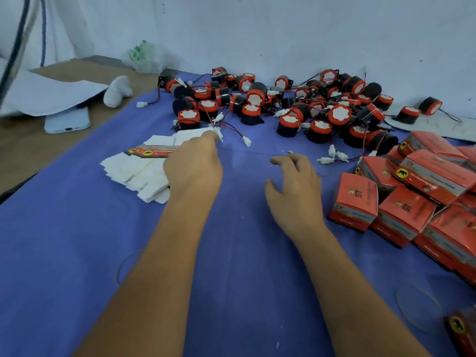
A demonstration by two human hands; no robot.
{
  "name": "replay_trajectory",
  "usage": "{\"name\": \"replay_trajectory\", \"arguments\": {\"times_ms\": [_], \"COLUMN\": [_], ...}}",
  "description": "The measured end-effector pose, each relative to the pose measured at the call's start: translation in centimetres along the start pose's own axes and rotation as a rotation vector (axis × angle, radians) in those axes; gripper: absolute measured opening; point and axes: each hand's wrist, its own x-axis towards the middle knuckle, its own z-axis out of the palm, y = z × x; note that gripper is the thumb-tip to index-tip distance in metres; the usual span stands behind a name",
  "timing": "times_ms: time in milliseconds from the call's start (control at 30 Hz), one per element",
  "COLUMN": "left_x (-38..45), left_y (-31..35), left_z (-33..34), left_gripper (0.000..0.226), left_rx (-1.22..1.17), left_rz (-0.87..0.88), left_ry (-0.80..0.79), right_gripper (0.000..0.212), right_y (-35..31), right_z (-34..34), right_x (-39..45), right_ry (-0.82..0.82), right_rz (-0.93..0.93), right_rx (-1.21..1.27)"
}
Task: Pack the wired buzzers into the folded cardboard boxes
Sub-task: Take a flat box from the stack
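A pile of black wired buzzers (283,104) with red caps and white plugs lies at the back of the blue cloth (77,240). Flattened cardboard boxes (144,168), white side up with one red printed one, are fanned out left of centre. My left hand (193,171) reaches forward over this stack, its fingertips touching the far flat box beside a white plug (219,132). My right hand (296,186) hovers over the cloth with loosely curled fingers and holds nothing. Folded red boxes (412,197) are stacked at the right.
A phone (68,121) lies under white paper (46,94) on the brown surface at the left, next to a white figurine (118,91). A plastic bag (143,56) leans on the back wall. Rubber bands (417,310) lie on the cloth near the front.
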Motion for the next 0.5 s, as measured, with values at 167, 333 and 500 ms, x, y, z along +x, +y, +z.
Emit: {"name": "replay_trajectory", "arguments": {"times_ms": [167, 333, 500], "left_x": [-1.5, -2.7, -2.1], "left_y": [1.4, 3.6, 2.8], "left_z": [0.3, 1.5, 1.2], "left_gripper": [0.027, 0.029, 0.045], "left_rx": [-0.47, -0.947, -0.829], "left_rz": [0.204, 0.157, 0.209], "left_ry": [-0.009, -0.282, -0.327], "right_gripper": [0.044, 0.025, 0.011], "right_y": [-1.8, -0.8, -0.6], "right_z": [0.8, -0.6, 0.1], "right_x": [-0.1, 0.7, 0.9], "right_ry": [-0.158, -0.167, -0.011], "right_rz": [0.132, 0.388, 0.452], "right_rx": [0.654, 1.105, 0.875]}}
